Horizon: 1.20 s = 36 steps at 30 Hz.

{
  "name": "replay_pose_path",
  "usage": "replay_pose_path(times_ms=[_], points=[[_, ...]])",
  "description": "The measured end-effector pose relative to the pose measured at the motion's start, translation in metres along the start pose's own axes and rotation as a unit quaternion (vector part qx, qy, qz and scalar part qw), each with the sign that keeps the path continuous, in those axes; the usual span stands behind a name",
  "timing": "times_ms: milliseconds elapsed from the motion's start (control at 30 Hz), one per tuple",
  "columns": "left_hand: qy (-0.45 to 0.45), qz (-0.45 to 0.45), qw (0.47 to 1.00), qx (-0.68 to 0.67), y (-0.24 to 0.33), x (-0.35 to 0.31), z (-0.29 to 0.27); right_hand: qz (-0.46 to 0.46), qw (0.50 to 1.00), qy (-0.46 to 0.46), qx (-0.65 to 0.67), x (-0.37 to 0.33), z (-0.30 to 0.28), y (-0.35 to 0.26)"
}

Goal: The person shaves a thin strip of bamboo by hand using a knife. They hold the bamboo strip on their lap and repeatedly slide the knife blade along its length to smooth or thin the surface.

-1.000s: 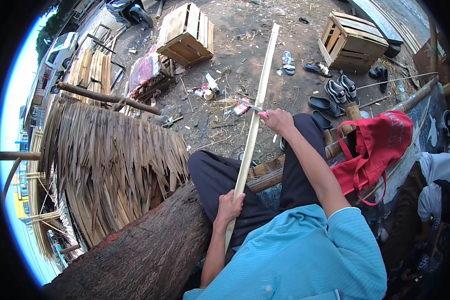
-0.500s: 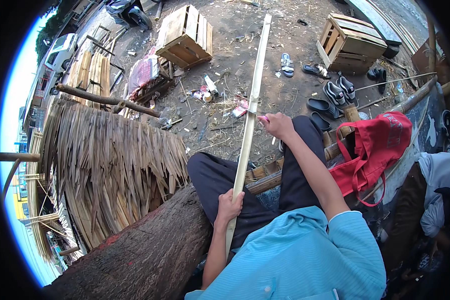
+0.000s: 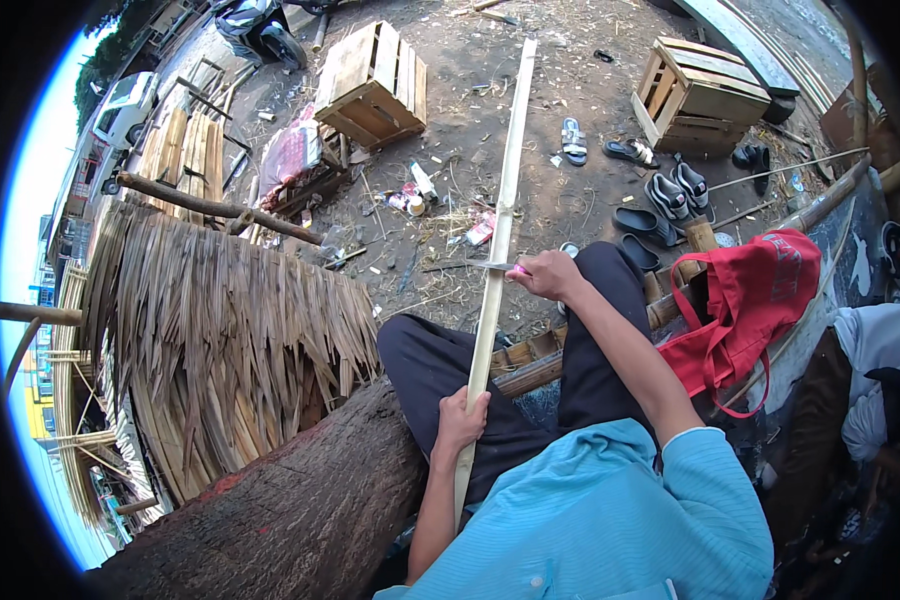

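Observation:
A long, pale bamboo strip (image 3: pixel 510 170) slants from my lap out over the ground ahead. Near its lower end my left hand (image 3: pixel 461 420) is closed around it, above my left thigh. My right hand (image 3: pixel 547 275), beside my right knee, grips the pink handle of a knife (image 3: pixel 489 265). The blade lies crosswise against the strip, about midway along it. The strip's lowest end runs down beside my light blue shirt (image 3: pixel 610 510).
Dried thatch (image 3: pixel 230 340) and a thick log (image 3: pixel 270 500) lie at my left. A red bag (image 3: pixel 760 300) rests at my right, near a seated person (image 3: pixel 850 400). Ahead are two wooden crates (image 3: pixel 375 85), several shoes (image 3: pixel 667 197) and litter (image 3: pixel 415 190).
My right hand has drawn the knife a little toward me along the strip, and more of the blade shows. The strip's far end has dipped slightly. My left hand keeps its grip.

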<state>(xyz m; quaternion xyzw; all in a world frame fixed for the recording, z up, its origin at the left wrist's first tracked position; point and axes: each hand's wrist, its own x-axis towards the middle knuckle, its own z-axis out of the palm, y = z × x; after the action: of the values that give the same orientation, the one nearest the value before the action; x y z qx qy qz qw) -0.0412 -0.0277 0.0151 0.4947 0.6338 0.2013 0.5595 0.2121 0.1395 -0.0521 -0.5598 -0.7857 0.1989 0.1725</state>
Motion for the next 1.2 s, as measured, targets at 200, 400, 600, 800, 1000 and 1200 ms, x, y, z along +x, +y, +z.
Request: replay_pose_path(times_ms=[200,400,600,800,1000,1200], points=[[-0.004,0.019,1.000,0.016,0.005,-0.001,0.001,0.110,0.987,0.109,0.045,0.000,0.002,0.001],[-0.010,0.021,1.000,0.021,0.004,0.003,0.005,0.206,0.964,0.167,0.023,0.009,0.006,0.003],[-0.009,-0.001,1.000,-0.025,0.004,0.004,0.004,0.134,0.985,0.105,0.017,0.004,0.005,0.000],[0.001,-0.012,0.999,-0.037,0.006,0.001,0.006,0.051,0.994,0.071,0.064,-0.008,0.016,-0.006],[-0.008,-0.003,1.000,-0.022,0.004,0.005,0.004,0.247,0.954,0.120,0.122,0.001,0.012,-0.016],[-0.006,-0.018,0.999,-0.045,0.004,0.006,0.007,0.162,0.973,0.054,0.158,-0.020,0.015,-0.032]])
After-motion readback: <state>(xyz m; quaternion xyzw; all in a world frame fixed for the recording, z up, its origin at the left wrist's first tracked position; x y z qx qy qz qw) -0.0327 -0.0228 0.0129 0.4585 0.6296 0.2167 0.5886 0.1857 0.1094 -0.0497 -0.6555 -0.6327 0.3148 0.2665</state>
